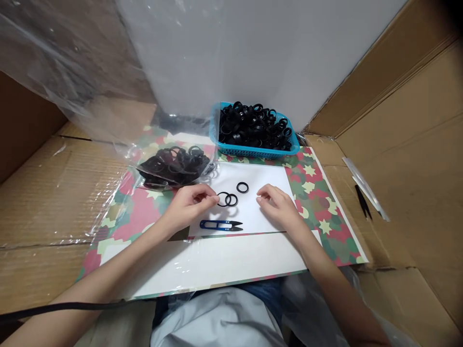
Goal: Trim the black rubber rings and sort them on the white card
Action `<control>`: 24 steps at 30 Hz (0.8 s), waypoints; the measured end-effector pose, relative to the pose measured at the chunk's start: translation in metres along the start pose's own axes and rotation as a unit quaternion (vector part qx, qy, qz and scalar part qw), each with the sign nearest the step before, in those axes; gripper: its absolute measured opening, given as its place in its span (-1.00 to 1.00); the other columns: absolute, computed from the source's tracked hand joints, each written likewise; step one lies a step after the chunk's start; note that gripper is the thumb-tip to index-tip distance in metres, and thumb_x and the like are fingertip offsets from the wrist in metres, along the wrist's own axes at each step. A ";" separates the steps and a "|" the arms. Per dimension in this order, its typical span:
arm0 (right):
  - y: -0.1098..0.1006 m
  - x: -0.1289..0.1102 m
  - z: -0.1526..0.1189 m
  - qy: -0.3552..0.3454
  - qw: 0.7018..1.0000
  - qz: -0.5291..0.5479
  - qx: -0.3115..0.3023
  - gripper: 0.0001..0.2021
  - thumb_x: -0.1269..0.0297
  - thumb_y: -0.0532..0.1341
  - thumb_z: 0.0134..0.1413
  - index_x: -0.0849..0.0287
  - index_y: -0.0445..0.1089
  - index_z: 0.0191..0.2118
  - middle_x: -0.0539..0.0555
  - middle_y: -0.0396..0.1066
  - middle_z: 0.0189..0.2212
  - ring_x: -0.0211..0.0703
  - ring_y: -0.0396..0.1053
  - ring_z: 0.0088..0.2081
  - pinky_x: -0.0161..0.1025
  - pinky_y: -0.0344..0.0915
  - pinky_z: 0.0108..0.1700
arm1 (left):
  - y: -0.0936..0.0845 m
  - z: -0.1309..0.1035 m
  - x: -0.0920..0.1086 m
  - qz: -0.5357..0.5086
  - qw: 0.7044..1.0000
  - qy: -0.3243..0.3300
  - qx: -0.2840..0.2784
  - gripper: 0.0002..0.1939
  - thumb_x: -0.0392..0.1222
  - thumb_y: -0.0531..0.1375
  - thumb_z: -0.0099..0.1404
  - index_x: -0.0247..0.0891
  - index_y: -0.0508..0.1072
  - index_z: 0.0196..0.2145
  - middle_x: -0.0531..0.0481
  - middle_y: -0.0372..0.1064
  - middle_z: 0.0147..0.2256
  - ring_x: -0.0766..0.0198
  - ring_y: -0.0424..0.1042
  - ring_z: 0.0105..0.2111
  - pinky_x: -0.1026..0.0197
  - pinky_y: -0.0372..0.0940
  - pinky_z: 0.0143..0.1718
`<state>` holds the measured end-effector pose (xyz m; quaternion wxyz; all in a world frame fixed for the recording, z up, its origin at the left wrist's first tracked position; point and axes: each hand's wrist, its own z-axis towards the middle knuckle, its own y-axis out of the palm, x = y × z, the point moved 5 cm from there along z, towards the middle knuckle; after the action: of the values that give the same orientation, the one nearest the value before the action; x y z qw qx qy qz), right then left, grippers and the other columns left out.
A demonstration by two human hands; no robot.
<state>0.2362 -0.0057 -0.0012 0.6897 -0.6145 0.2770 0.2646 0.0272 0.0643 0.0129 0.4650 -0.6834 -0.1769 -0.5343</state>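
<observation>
My left hand (191, 203) is closed in a pinch, thumb and forefinger meeting on the left edge of a thin black ring (224, 206). A smaller black ring (236, 200) overlaps its right side; I cannot tell whether they are linked. Behind these, a thicker black ring (242, 182) lies apart on the white sheet (267, 176). To the right, my right hand (275, 205) is curled with thumb and forefinger close together, and nothing shows between them. Blue thread snips (217, 225) lie in front of the rings, their dark blades pointing right.
A blue basket (253, 153) heaped with black rings stands at the back. Left of it sits a clear plastic bag (173, 168) of similar dark parts. Black tweezers (362, 201) lie on the cardboard at right. Cardboard walls (408, 106) and a patterned board (325, 212) surround the work.
</observation>
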 end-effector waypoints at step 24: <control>0.021 0.024 0.026 0.079 0.917 0.384 -0.072 -0.88 0.22 0.13 -0.18 0.09 0.15 -0.51 -0.05 0.18 -0.56 -0.24 0.19 -0.50 -0.25 0.16 -0.43 | 0.004 -0.001 -0.018 -0.002 1.000 -0.030 -0.004 -0.72 -0.02 0.14 0.14 -0.32 0.42 -0.49 0.08 0.25 -0.61 0.39 0.16 -0.59 0.36 0.04 -0.57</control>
<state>0.2397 0.0234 -0.0301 0.4645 -0.5278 0.5254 0.4792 0.0223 0.0661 -0.0051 0.4560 -0.7006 -0.1904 -0.5147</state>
